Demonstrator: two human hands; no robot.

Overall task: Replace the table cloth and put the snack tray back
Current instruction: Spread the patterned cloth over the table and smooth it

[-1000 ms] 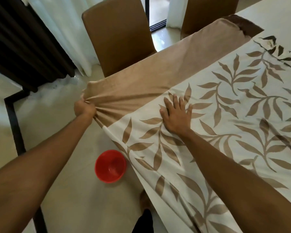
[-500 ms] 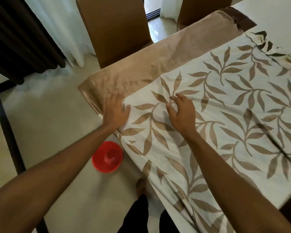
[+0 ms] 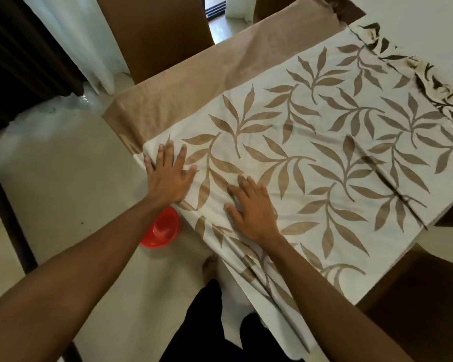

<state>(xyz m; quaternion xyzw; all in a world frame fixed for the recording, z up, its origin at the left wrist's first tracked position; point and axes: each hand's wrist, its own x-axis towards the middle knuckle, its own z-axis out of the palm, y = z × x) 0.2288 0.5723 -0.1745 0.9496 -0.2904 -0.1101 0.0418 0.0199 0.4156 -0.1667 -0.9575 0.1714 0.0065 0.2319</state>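
A cream table cloth (image 3: 311,142) printed with tan leaves and edged by a wide tan border covers the table's near end. My left hand (image 3: 169,176) lies flat with spread fingers on the cloth near the table's left corner. My right hand (image 3: 251,207) also presses flat on the cloth, a little nearer to me along the table's edge. The cloth hangs over the near edge in folds. No snack tray is in view.
A red plastic bowl (image 3: 161,229) sits on the tiled floor under the table's corner, beside my bare foot (image 3: 211,265). Brown chairs (image 3: 154,32) stand at the far side, another chair (image 3: 416,296) at right. Dark and white curtains hang at the left. A bunched cloth edge (image 3: 429,74) lies far right.
My left hand let go of the bunched tan corner and came to lie flat on the cloth. Both hands slid over the cloth toward me, and the corner now lies smooth.
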